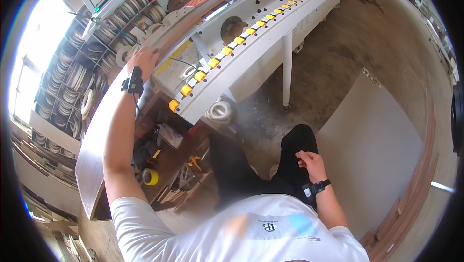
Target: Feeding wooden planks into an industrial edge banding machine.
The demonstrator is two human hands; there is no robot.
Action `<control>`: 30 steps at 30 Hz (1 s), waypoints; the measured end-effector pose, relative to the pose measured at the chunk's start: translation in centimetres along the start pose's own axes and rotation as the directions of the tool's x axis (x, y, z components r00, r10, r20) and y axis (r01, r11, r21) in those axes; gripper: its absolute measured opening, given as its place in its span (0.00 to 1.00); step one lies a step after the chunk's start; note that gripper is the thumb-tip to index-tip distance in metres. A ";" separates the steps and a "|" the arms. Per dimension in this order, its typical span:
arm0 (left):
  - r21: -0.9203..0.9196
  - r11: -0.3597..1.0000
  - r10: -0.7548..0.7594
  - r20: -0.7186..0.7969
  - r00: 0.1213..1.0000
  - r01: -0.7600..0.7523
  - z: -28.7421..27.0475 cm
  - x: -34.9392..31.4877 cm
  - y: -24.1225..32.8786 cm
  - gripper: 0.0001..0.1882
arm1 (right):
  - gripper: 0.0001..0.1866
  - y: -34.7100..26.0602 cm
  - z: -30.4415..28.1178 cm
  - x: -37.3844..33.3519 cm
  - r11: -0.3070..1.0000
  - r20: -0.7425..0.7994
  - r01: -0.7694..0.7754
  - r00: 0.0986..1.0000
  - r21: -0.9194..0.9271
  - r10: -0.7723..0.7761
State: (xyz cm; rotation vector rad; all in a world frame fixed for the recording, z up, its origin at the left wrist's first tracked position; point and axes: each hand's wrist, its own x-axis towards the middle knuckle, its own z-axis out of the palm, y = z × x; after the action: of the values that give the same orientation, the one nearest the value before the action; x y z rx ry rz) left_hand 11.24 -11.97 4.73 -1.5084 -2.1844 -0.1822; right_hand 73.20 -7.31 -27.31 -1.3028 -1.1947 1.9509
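My left hand (143, 60) lies on the edge of a long panel (96, 158) with a brown upper face, beside the machine. Its fingers stretch over the top of the panel and hold nothing that I can see. A white rail (227, 68) with a row of yellow rollers runs just to the right of that hand. My right hand (312, 164) hangs in front of my right thigh, apart from everything else. Its fingers are curled in, and no object shows in them. Both wrists carry dark straps with small devices.
Racks of edge-banding rolls (72, 80) stand at the left. Below the rail, a wooden shelf holds a yellow tape roll (150, 177) and tools. White rolls (219, 111) lie on the floor under the machine. A large grey sheet (372, 151) and brown strips (406, 213) lie at right.
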 end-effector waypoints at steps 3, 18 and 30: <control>0.042 0.998 -0.057 -0.001 0.998 0.057 0.8 1.2 -0.6 0.16 | 0.18 0.2 0.7 0.7 0.996 -0.043 -0.007 0.999 -0.091 0.003; 0.161 0.978 -0.155 0.137 0.978 0.132 1.1 5.2 1.8 0.16 | 0.15 -0.6 1.0 2.9 0.986 -0.113 -0.096 0.990 -0.139 0.081; 0.079 0.997 -0.006 -0.095 0.995 0.014 6.1 11.2 3.8 0.19 | 0.13 -0.2 0.1 2.7 0.999 -0.062 -0.009 0.998 0.054 0.012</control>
State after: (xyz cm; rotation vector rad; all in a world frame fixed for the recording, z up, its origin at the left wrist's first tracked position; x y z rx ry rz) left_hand 9.71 1.19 3.85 -1.4166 -2.0999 -0.1645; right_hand 71.94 -5.16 -28.35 -1.3349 -1.1005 1.9218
